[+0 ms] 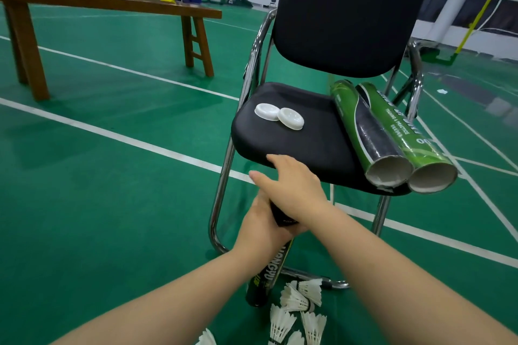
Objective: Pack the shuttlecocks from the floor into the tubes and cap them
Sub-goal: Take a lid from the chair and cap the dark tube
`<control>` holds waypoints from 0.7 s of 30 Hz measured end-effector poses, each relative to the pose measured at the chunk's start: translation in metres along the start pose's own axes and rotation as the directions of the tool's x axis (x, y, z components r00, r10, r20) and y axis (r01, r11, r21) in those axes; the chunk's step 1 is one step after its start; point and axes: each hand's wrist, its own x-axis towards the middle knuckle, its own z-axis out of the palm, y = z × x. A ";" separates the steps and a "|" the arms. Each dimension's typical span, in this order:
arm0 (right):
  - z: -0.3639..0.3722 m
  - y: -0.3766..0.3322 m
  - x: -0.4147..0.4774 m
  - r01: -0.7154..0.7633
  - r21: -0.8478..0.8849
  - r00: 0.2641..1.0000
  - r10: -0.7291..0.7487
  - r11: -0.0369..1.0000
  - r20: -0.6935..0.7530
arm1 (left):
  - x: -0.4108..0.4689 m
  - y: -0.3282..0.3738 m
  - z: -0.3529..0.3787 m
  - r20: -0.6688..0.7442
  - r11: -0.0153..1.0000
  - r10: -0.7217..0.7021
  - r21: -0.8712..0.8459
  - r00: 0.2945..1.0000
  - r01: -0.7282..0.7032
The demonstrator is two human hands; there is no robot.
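Gripping the black cardboard tube (266, 277) high up, the left hand (260, 228) is clamped round it; the right hand (291, 185) rests flat-fingered over its upper end. White feather shuttlecocks (295, 301) lie at five o'clock from its base.

Bare forearms (173, 294), bare left hand (262, 225) and right hand (293, 185)

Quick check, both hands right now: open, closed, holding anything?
Left hand: closed round the black tube, near its top.
Right hand: open, fingers straight, laid over the tube's top end; what is under the palm is hidden.
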 end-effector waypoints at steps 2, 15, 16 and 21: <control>0.001 0.000 -0.012 -0.065 -0.024 0.994 0.063 0.998 -0.091 | -0.001 -0.009 -0.002 -0.032 0.999 -0.043 -0.035 0.999 0.042; 0.007 0.005 -0.041 -0.196 0.039 0.980 0.197 0.980 -0.032 | -0.017 -0.025 -0.015 0.720 0.008 -0.634 -0.358 0.282 0.934; 0.007 0.003 -0.044 -0.195 0.055 0.980 0.197 0.979 -0.032 | -0.017 -0.022 -0.013 0.709 -0.049 -0.639 -0.425 0.299 0.904; 0.006 -0.012 -0.079 -0.108 0.110 0.994 0.111 0.988 -0.020 | -0.029 0.016 -0.007 0.641 -0.078 -0.560 -0.671 0.525 0.737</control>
